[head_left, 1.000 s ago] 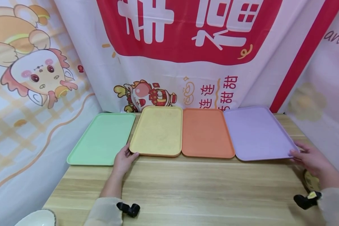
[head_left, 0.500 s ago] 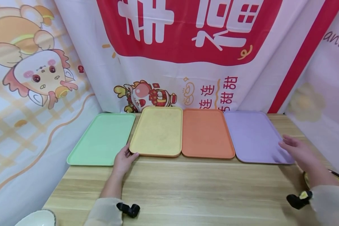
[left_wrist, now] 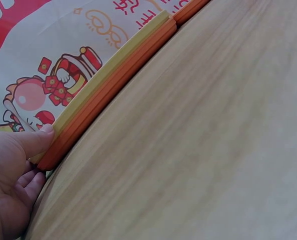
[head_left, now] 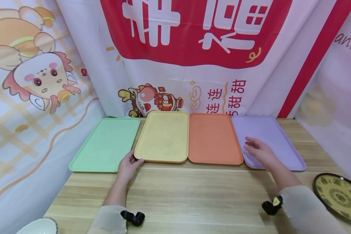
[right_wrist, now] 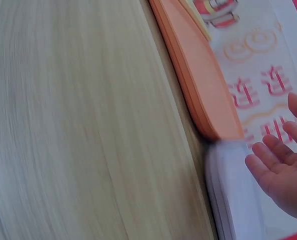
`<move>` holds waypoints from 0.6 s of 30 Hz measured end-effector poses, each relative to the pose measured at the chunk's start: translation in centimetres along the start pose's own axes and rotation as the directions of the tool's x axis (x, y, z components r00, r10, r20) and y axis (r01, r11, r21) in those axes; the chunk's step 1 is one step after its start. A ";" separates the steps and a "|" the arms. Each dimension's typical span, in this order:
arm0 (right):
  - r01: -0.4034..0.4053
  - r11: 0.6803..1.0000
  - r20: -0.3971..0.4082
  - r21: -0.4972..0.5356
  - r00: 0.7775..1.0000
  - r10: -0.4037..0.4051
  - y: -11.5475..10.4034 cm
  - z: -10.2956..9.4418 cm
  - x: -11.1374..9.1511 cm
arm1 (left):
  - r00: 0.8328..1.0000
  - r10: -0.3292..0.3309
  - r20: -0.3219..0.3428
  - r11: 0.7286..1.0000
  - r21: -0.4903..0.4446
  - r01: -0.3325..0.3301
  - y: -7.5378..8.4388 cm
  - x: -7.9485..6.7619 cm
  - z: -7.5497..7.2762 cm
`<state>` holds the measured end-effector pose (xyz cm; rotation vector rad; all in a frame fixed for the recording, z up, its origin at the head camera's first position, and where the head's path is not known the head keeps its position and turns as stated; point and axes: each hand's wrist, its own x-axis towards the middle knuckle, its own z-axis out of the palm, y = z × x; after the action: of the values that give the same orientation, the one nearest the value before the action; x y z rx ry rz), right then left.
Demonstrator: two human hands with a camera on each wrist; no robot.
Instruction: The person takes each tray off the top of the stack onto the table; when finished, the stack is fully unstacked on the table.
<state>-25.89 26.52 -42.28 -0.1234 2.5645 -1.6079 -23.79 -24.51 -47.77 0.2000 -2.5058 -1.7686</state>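
My left hand (head_left: pixel 128 166) holds the front left corner of the yellow tray (head_left: pixel 163 136). In the left wrist view, the thumb lies on the yellow rim and the fingers curl below, beside an orange tray (left_wrist: pixel 103 107) stacked underneath. My right hand (head_left: pixel 260 151) is over the left part of the purple tray (head_left: pixel 276 136), fingers loosely spread with nothing in them; the right wrist view shows them apart from the trays. Another orange tray (head_left: pixel 214 138) lies between yellow and purple. A green tray (head_left: pixel 108 143) lies at the far left.
A patterned round plate (head_left: pixel 339 196) with a dark rim sits at the right. Part of a white bowl (head_left: pixel 39 226) shows at the bottom left. The wooden table (head_left: pixel 210 195) meets printed cloth (head_left: pixel 175 87) behind the trays.
My right hand has let go of the purple tray's front right corner and moved left over it. The purple tray now lies flatter and slightly lower in view. My left hand has stayed put.
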 end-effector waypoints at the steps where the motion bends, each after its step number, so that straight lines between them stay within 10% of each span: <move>1: 0.015 0.999 0.004 0.030 1.000 -0.015 -0.4 0.9 0.2 | 1.000 -0.001 0.000 1.000 0.000 0.001 0.0 0.0 0.0; 18: -0.032 0.981 0.107 0.189 0.994 0.012 -4.6 14.2 3.2 | 1.000 -0.011 -0.004 1.000 -0.003 0.011 0.4 -0.3 0.0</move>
<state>-27.03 11.48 -44.38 -0.1579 2.3127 -1.7781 -23.53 -24.35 -47.39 0.2165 -2.5046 -1.7737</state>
